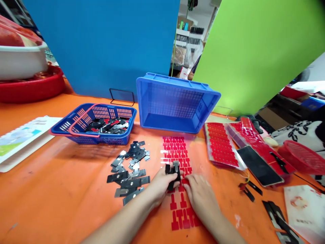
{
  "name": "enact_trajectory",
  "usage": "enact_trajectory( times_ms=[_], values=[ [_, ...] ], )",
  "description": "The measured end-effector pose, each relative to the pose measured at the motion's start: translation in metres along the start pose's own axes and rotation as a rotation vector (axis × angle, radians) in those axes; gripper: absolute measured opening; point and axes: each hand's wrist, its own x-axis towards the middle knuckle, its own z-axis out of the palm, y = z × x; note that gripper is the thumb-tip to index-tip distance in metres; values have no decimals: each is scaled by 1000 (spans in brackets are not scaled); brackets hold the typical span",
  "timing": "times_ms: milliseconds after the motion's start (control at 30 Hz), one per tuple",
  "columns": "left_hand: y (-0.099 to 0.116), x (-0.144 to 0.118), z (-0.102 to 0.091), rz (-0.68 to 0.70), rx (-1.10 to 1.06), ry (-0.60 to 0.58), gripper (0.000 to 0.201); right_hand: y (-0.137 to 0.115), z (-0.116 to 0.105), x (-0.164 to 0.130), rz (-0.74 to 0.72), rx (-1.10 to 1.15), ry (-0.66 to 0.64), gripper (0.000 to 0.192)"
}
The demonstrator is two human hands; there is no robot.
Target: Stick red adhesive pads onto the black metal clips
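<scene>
Red T-shaped stickers (177,176) lie in rows on a clear sheet spread over the orange table (63,189), and it is over this sheet, nearest the camera, that both hands are at work. A dark metal clip (173,174) is pinched in the curled fingers of the left hand (162,184), held just above the middle rows, where several stickers appear already lifted. The right hand (200,195) is laid flat and narrow on the sheet beside it, fingertips close to the clip; whether a sticker is caught under them cannot be told. By judgement, the step is done well if the sheet is pinned flat by the right hand, the sticker is peeled by one corner, its stem is lined up with the length of the clip before contact, and it is pressed down from one end so that no crease is trapped. Just left of the hands, a loose pile of bare clips (129,169) is kept within easy reach. Further right, more sticker sheets (223,145) and a black slab (259,166) are stacked. Beyond the pile, a low blue basket (76,123) with a red handle is part filled with clips bearing red. Farthest back, a blue crate (175,101) is tipped on its side before blue and green screens.
</scene>
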Motion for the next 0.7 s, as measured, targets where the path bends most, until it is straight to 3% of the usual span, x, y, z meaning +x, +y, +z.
enact_trajectory(
  times_ms=[333, 500, 700],
  values=[
    [-2, 1, -3, -1, 119, -33, 27, -2, 5, 0, 21, -27, 52, 8],
    [0, 2, -1, -13, 94, -32, 26, 0, 9, -5, -31, 16, 109, 18],
    [2, 2, 2, -55, 118, 33, 28, 2, 3, -5, 4, 91, 72, 14]
  ],
)
